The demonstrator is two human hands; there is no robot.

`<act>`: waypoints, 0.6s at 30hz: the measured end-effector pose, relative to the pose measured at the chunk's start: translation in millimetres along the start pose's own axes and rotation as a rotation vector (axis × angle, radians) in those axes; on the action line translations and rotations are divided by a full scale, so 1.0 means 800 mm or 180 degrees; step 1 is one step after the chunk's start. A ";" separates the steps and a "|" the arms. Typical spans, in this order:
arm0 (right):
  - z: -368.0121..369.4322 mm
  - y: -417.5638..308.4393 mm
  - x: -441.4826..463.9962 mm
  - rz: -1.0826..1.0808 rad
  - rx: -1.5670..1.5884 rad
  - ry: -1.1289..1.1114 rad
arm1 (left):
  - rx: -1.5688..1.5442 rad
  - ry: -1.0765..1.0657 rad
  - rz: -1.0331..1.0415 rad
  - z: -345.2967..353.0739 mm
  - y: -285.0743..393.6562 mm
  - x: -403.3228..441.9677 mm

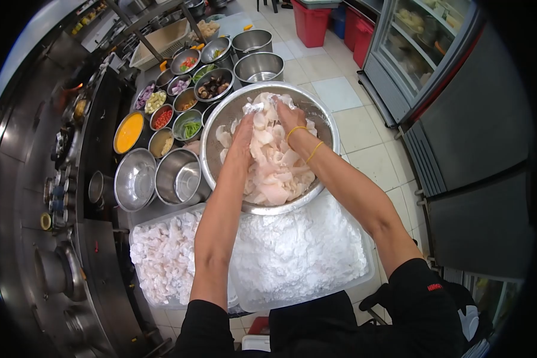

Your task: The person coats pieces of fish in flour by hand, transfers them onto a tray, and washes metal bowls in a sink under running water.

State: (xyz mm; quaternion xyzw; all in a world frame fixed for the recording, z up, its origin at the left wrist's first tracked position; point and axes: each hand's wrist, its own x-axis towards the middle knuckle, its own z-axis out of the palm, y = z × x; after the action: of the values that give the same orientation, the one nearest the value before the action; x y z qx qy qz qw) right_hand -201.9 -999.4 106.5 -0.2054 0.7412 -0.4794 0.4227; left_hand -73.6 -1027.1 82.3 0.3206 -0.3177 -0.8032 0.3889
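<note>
A large metal bowl (207, 149) holds many pale, thin raw pieces (274, 164). Both hands reach into its far part. My left hand (243, 134) is down among the pieces at the left, its fingers mostly hidden. On the right, my right hand (289, 116) is among the pieces too, below two yellow bands, with its fingertips out of sight. Whitish powder shows near the fingers. Just this side of the bowl sits a clear tub of white powder (298, 253). Left of that, another tub holds powder-coated pieces (164, 256).
Metal bowls of chopped vegetables (191, 128) and a container of orange liquid (129, 133) stand at the left. Two metal bowls (135, 179) sit nearer. A stove line (71, 209) runs along the left; a glass-door fridge (420, 45) and red bins (310, 25) are at the right.
</note>
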 end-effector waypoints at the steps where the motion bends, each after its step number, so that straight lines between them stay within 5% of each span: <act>1: 0.002 -0.002 -0.002 0.0007 0.0031 0.0023 | -0.0039 0.0019 0.0023 0.001 0.002 0.001; 7: -0.011 -0.049 -0.057 -0.0462 0.0129 0.0257 | 0.0204 0.0382 0.0457 0.051 0.049 -0.042; 11: -0.007 -0.068 -0.059 -0.1420 -0.0289 -0.0171 | 0.0447 0.0676 0.0980 0.080 0.080 -0.071; 14: -0.018 -0.090 -0.097 -0.1077 0.0537 -0.0092 | 0.0398 0.0792 0.0941 0.101 0.101 -0.103; 17: -0.071 -0.102 -0.200 -0.0962 0.0432 -0.0179 | 0.0280 -0.0074 0.1263 0.133 0.097 -0.178; 18: -0.081 -0.094 -0.217 -0.0969 0.0420 -0.0185 | 0.0406 0.0212 0.1250 0.140 0.086 -0.200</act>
State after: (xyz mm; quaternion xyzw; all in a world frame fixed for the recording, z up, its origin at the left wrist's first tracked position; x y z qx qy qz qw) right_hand -165.8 -875.9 259.6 -0.3009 0.6559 -0.5793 0.3790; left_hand -51.0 -899.8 243.6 0.3028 -0.4112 -0.6792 0.5272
